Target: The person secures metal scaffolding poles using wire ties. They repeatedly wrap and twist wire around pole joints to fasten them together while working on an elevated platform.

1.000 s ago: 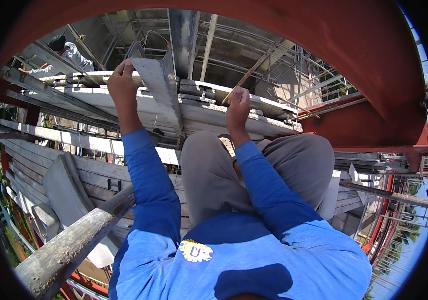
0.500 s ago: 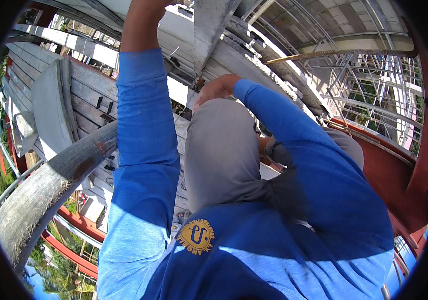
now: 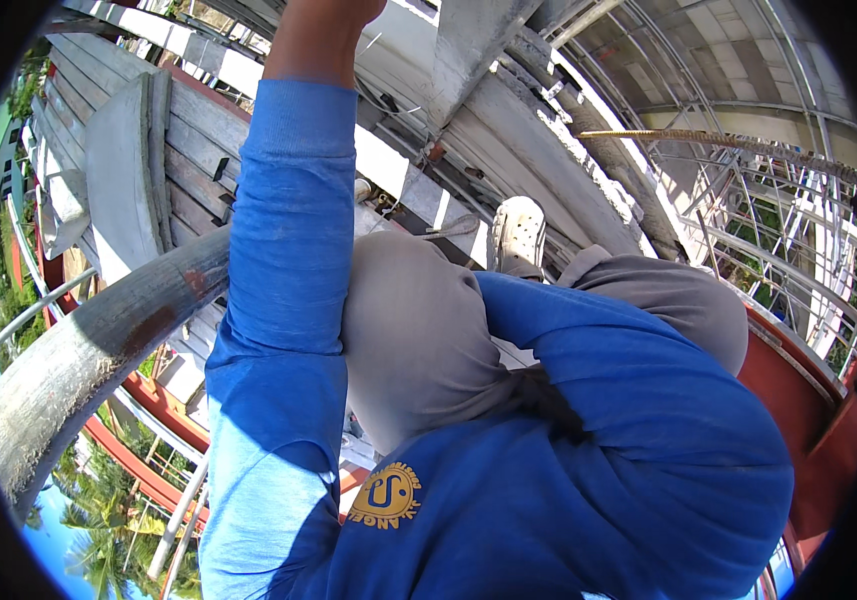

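Note:
My left arm, in a blue sleeve, reaches up past my raised knee. Only the wrist and heel of my left hand [image 3: 333,12] show at the top edge; its fingers are cut off, so what they touch is hidden. Nearest to it is a grey slanting post [image 3: 468,65]. My right arm bends across my lap, and its sleeve [image 3: 588,330] runs behind the grey-trousered knee [image 3: 413,300], which hides my right hand. Beyond the knee, a beige clog [image 3: 519,238] is on my foot. Beside it lies a slim grey object [image 3: 455,227] whose kind I cannot make out.
A thick, mortar-crusted pipe [image 3: 98,350] curves in from the left over the plank deck [image 3: 188,165]. Grey boards [image 3: 128,170] lie there. A rusty rebar [image 3: 708,140] juts across the right, above scaffolding [image 3: 778,240]. Red steel beams [image 3: 783,400] edge the platform.
My right hand, seen before beyond the knee, has drawn back behind it. The knee has shifted and the clog has come into view. My left hand stays raised at the top edge.

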A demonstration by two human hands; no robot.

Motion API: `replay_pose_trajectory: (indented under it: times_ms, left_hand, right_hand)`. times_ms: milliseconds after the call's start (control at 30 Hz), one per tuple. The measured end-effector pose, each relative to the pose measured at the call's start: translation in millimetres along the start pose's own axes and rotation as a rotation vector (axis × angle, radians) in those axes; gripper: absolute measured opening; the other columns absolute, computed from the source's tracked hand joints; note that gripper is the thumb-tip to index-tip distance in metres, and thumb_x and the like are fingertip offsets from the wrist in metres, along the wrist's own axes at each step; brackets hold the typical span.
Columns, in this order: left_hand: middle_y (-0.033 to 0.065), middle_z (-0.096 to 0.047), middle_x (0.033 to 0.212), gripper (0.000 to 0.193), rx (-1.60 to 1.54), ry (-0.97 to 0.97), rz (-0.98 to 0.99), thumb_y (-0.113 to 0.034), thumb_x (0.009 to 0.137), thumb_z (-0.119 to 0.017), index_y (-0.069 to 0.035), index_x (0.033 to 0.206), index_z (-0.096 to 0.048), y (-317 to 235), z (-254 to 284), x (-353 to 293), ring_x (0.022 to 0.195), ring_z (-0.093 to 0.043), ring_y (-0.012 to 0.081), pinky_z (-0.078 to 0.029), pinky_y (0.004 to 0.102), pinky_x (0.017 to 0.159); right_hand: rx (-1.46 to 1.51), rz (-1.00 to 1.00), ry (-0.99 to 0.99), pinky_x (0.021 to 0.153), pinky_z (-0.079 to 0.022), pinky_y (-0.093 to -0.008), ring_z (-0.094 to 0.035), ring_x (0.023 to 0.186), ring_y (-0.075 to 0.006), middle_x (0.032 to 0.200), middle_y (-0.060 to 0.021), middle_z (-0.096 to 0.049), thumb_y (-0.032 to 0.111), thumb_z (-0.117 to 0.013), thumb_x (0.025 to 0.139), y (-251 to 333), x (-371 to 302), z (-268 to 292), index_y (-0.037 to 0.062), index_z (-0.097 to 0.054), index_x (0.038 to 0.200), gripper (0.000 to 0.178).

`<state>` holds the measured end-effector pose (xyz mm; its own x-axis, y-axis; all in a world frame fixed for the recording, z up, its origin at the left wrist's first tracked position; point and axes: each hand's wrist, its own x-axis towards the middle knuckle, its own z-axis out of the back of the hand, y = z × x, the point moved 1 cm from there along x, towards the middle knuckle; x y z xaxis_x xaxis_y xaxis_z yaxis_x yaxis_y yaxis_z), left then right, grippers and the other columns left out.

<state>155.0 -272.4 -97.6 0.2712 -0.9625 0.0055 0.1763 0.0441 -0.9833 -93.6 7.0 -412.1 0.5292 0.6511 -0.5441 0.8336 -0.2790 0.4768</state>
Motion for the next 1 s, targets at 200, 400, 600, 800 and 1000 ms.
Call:
replay_pose_trajectory:
  times_ms: [200,400,600,800,1000]
  left_hand:
    - [-0.0003,-0.069,0.076,0.03,0.025,-0.007,-0.081,-0.028,0.103,-0.065,-0.003,0.106,-0.081,16.3,0.1,19.6,0.061,-0.056,0.0086,-0.043,0.029,0.053]
    - [0.0019,-0.073,0.083,0.026,0.009,-0.014,-0.223,-0.022,0.1,-0.068,0.0,0.102,-0.081,-1.2,20.4,58.1,0.074,-0.062,0.0098,-0.046,0.0267,0.063]
    - [-0.0017,-0.061,0.073,0.038,0.375,-0.333,-0.203,-0.035,0.101,-0.074,0.001,0.113,-0.08,-84.9,44.8,24.3,0.064,-0.046,0.0103,-0.04,0.0334,0.057]
    - [-0.0104,-0.038,0.059,0.038,0.256,-0.428,-0.152,-0.04,0.104,-0.071,-0.004,0.114,-0.081,-85.3,55.2,9.2,0.048,-0.029,0.0047,-0.022,0.0276,0.046]
    - [-0.0074,-0.056,0.07,0.037,0.138,-0.352,-0.084,-0.037,0.105,-0.069,-0.005,0.121,-0.079,-21.6,95.2,46.5,0.049,-0.033,0.0038,-0.025,0.026,0.046]
  right_hand:
    - [0.0,0.034,0.004,0.099,-0.058,-0.0431,-0.069,0.121,-0.027,0.133,-0.0149,-0.07,0.035,-0.065,0.1,15.8,25.6,-9.0,0.0075,-0.064,0.142,0.05]
    - [-0.006,0.079,-0.021,0.099,-0.058,-0.0437,-0.069,0.121,-0.0277,0.133,-0.0159,-0.07,0.033,-0.064,0.099,44.0,41.2,-1.5,0.007,-0.065,0.141,0.049]
    - [-0.011,0.126,-0.039,0.098,-0.059,-0.0444,-0.069,0.121,-0.0284,0.133,-0.0169,-0.07,0.031,-0.064,0.098,65.8,61.0,-5.2,0.0065,-0.066,0.14,0.049]
    - [0.023,0.144,-0.067,0.097,-0.06,-0.0451,-0.069,0.121,-0.0291,0.133,-0.0179,-0.071,0.03,-0.064,0.097,62.6,68.5,2.3,0.006,-0.067,0.139,0.049]
    - [0.037,0.154,-0.13,0.096,-0.06,-0.0457,-0.07,0.121,-0.0298,0.133,-0.0189,-0.071,0.028,-0.064,0.096,75.3,51.2,13.4,0.0055,-0.067,0.138,0.048]
